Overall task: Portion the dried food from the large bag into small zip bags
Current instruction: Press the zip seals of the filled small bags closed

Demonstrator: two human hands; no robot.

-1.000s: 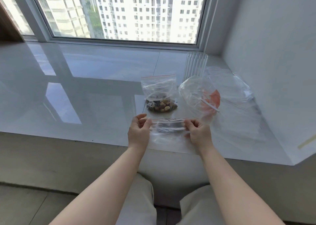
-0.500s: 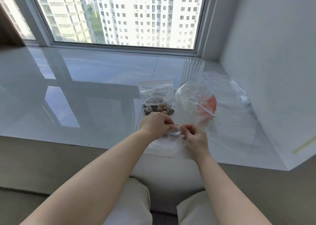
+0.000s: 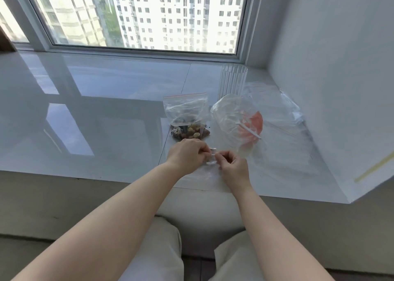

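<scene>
Both hands meet near the front edge of the glossy white sill, their fingers curled in. The left hand [image 3: 187,152] and the right hand [image 3: 233,166] each pinch the top strip of an empty small zip bag [image 3: 210,172], the grips almost touching, with only a short bit of the clear strip showing between them. The rest of that bag lies flat on the sill [image 3: 106,101] under and just before the hands; it is so clear that its outline is hard to follow.

Just beyond the left hand, towards the window, a filled zip bag [image 3: 186,116] with a red seal line stands slumped, the dried food [image 3: 190,132], brown and tan pieces, gathered in its bottom. Right beside it, towards the right-hand wall, the large bag [image 3: 236,120] lies with its mouth gaping wide, an orange patch showing through the plastic. More clear plastic sheeting [image 3: 283,135] spreads from it towards the right edge of the sill. A ribbed clear tumbler [image 3: 233,79] stands upright behind the large bag, near the back right corner by the window frame [image 3: 136,49].
</scene>
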